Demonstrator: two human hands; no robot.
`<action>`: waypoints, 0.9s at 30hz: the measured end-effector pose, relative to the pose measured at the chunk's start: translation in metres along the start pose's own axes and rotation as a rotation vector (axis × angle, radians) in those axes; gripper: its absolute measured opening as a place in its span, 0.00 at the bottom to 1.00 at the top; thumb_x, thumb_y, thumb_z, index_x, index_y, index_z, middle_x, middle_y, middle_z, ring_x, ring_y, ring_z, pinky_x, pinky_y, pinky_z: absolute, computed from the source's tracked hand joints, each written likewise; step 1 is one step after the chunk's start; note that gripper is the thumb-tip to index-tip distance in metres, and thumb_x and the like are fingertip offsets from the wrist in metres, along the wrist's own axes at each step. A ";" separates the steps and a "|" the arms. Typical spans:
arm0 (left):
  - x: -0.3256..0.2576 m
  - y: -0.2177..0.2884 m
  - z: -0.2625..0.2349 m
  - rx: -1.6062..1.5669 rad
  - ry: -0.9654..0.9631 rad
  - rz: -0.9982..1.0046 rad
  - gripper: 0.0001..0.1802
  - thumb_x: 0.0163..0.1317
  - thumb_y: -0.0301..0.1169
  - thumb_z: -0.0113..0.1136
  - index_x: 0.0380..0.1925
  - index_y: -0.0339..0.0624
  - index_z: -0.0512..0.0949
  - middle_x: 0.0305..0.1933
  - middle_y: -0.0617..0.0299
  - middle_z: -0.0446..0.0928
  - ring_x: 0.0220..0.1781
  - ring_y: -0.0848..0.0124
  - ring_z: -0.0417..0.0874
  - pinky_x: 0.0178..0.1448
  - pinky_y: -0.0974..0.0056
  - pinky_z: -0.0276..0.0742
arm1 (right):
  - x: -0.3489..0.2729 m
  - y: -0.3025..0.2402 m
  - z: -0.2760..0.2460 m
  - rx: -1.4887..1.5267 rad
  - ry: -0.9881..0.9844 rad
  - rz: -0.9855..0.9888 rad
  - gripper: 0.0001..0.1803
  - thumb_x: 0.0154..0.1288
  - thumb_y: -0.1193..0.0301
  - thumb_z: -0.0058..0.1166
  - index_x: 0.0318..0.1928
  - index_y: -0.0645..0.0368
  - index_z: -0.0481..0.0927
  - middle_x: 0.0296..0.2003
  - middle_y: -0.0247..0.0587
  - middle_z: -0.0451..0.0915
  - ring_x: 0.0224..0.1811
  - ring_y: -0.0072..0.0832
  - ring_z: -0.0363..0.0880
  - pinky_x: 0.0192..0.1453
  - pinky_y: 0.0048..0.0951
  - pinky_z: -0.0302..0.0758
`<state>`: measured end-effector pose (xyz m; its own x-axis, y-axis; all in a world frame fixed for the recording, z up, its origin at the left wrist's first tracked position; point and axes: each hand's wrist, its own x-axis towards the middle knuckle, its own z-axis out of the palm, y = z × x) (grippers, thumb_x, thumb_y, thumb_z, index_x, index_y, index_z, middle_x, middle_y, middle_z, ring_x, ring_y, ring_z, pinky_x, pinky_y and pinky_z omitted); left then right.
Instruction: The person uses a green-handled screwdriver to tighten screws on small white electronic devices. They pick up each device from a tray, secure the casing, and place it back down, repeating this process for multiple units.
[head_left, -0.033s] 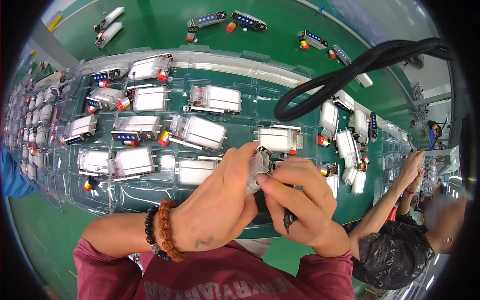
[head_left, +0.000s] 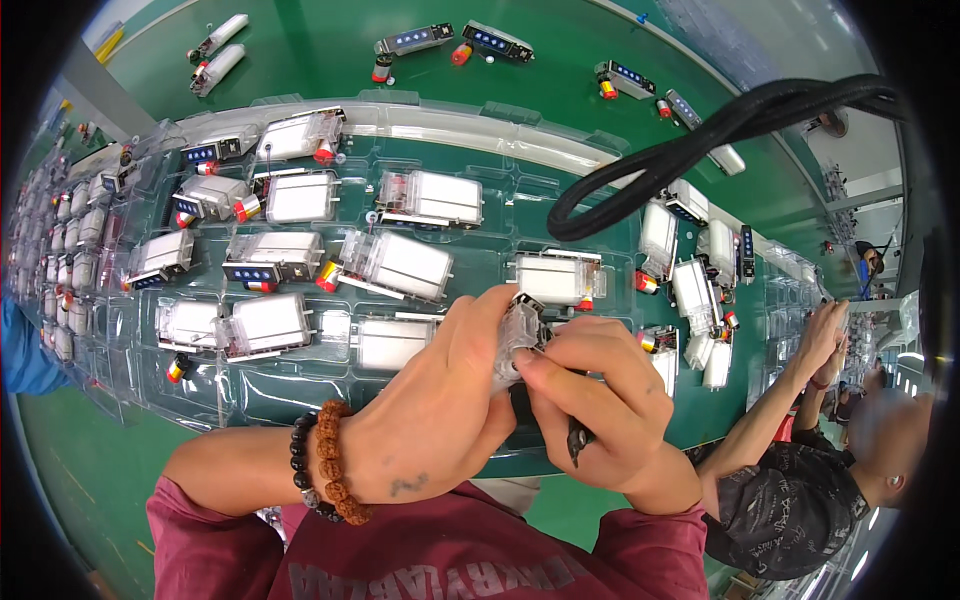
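My left hand (head_left: 425,425) is closed around a small module with a clear plastic housing (head_left: 513,345) and a dark circuit board at its top end. My right hand (head_left: 605,405) pinches a slim black tool (head_left: 578,437), whose rear end sticks out below the fingers; its exact kind cannot be made out. The right thumb and fingertips press against the side of the housing, and they hide the tool's front end. Both hands meet above the near edge of a clear plastic tray (head_left: 270,392). Closest beyond them lies a white-bodied module (head_left: 548,278) in the tray.
Several similar modules (head_left: 410,265) with red and yellow cylinders lie across the tray. More modules (head_left: 415,40) rest on the green table (head_left: 310,55) behind. A thick black cable loop (head_left: 650,190) hangs at the upper right. Another person (head_left: 790,490) works at the right.
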<state>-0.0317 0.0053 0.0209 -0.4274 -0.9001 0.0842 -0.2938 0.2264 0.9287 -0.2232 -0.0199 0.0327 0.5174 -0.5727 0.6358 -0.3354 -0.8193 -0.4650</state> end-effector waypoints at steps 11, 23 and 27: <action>0.001 0.005 0.005 0.061 0.032 -0.018 0.43 0.57 0.19 0.62 0.69 0.28 0.50 0.59 0.36 0.67 0.59 0.44 0.74 0.65 0.53 0.69 | 0.007 -0.008 -0.008 -0.179 -0.077 -0.102 0.23 0.36 0.75 0.61 0.40 0.70 0.84 0.37 0.47 0.80 0.35 0.41 0.81 0.41 0.42 0.79; 0.001 0.002 0.005 0.103 0.065 0.044 0.43 0.52 0.14 0.58 0.68 0.27 0.50 0.56 0.34 0.67 0.55 0.39 0.74 0.60 0.49 0.72 | -0.001 0.001 0.004 -0.039 0.051 -0.019 0.25 0.34 0.79 0.64 0.41 0.68 0.84 0.35 0.45 0.79 0.34 0.42 0.81 0.39 0.40 0.78; 0.002 0.005 0.008 0.087 0.045 -0.007 0.44 0.51 0.14 0.62 0.68 0.27 0.51 0.54 0.35 0.67 0.54 0.40 0.75 0.59 0.49 0.72 | 0.000 -0.001 -0.004 -0.106 -0.035 -0.066 0.26 0.34 0.74 0.61 0.41 0.68 0.84 0.36 0.45 0.79 0.35 0.40 0.81 0.40 0.42 0.77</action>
<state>-0.0404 0.0074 0.0227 -0.3871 -0.9170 0.0961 -0.3704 0.2501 0.8945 -0.2263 -0.0195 0.0359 0.5673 -0.5178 0.6403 -0.3805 -0.8544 -0.3538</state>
